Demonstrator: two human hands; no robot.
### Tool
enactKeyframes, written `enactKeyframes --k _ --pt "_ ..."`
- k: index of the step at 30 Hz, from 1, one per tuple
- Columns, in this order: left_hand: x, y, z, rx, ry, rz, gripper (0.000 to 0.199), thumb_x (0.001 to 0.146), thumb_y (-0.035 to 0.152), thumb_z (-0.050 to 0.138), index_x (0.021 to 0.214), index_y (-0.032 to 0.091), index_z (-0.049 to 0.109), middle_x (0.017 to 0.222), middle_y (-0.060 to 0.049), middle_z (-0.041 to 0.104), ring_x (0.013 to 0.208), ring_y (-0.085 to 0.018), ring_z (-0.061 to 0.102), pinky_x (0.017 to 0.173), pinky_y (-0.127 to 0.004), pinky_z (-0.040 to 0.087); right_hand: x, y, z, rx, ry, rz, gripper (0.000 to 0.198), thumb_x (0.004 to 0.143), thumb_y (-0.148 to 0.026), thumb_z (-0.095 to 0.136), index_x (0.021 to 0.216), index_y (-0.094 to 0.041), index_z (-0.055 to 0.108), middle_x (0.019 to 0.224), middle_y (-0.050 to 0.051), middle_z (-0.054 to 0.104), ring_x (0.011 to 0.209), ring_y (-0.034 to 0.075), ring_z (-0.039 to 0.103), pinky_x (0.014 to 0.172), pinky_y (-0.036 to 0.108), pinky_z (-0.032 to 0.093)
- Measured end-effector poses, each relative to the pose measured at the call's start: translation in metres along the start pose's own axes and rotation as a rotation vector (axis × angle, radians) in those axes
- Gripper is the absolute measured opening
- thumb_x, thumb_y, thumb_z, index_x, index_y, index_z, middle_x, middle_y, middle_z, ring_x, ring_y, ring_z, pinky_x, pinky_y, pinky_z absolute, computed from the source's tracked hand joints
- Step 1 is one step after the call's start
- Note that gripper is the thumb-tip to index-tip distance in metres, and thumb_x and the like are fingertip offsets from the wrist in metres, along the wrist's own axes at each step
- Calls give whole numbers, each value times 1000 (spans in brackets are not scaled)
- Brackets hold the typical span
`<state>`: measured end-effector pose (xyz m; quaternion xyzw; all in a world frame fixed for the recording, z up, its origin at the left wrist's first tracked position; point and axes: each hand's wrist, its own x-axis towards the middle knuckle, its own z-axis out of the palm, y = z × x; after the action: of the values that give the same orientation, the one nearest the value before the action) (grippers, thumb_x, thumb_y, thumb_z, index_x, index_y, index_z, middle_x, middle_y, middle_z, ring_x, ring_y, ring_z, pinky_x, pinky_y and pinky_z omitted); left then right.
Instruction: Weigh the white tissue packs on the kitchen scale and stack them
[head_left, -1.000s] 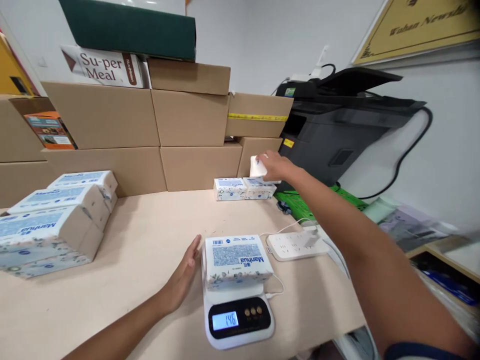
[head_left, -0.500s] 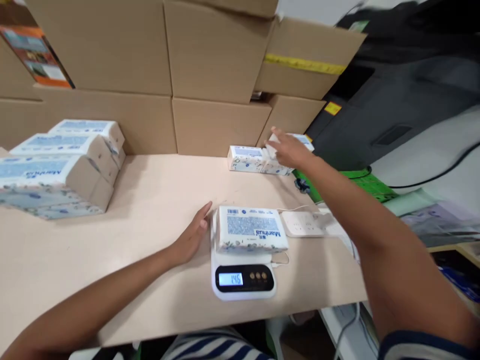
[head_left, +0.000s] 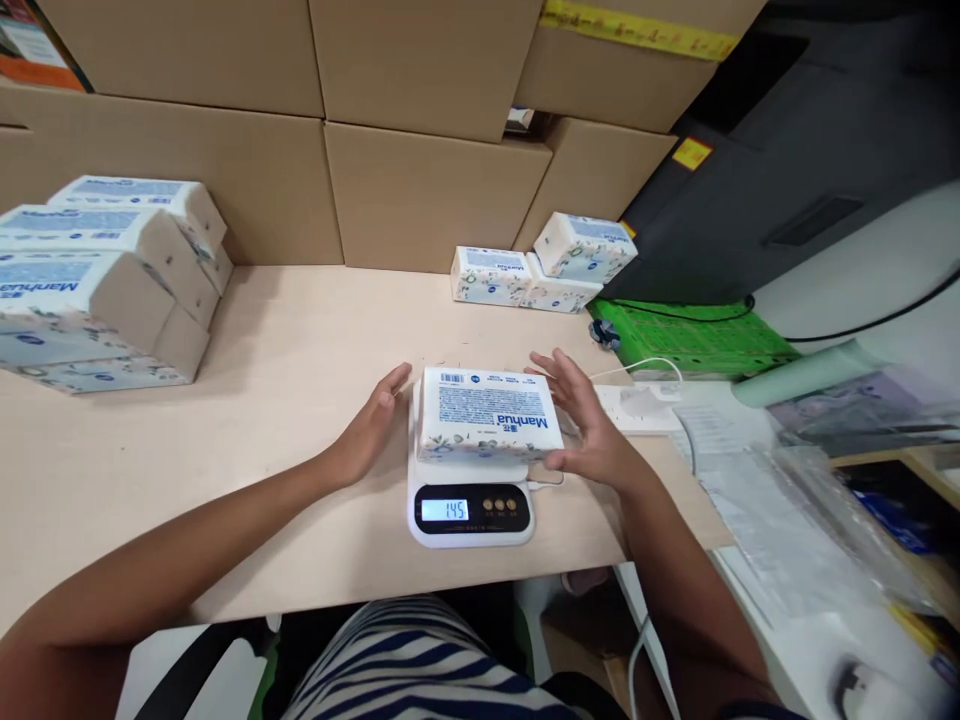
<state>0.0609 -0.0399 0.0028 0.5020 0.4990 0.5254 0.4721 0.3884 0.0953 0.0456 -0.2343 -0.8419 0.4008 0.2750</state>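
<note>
A white and blue tissue pack [head_left: 487, 412] lies on a white digital scale [head_left: 472, 472], whose lit display [head_left: 445, 510] reads about 145; I cannot make out a decimal point for certain. My left hand [head_left: 367, 430] rests on the table just left of the scale, fingers stretched out and holding nothing. At the pack's right end is my right hand [head_left: 589, 425], its fingers spread around the end without a closed grip. Whether its fingertips touch the pack I cannot tell.
Stacked tissue packs [head_left: 112, 290] stand at the left. Another small group of packs [head_left: 525, 275] sits at the back right. Cardboard boxes [head_left: 435, 195] wall off the rear. A power strip [head_left: 637, 408], a green crate [head_left: 690, 335] and plastic bags [head_left: 810, 520] lie to the right.
My right hand has let go of a pack at the back right, which now sits atop the group there, and has come back to the pack on the scale. The reading went from 146 to 145.
</note>
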Motion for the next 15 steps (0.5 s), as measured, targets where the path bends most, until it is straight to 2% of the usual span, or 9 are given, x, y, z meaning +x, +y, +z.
enactKeyframes --k 3,8,15 --pt "3 5 1 -49 -46 21 87 102 84 30 171 32 39 182 -7 32 171 -38 23 140 -63 17 9 1 3 -15 -101 34 142 68 -75 93 176 -43 6 184 14 23 168 43 27 133 68 27" --pt "4 18 4 -104 -132 54 84 101 84 34 164 30 52 172 -9 51 168 -40 29 138 -65 23 12 4 10 -13 -86 48 139 75 -65 93 176 -44 -1 181 15 31 165 43 35 131 69 32" --pt "3 24 5 -79 -131 59 81 101 83 36 160 32 59 175 -4 47 172 -38 19 140 -63 22 9 9 20 33 -27 -19 131 78 -61 93 175 -49 5 180 10 32 165 42 36 130 69 35"
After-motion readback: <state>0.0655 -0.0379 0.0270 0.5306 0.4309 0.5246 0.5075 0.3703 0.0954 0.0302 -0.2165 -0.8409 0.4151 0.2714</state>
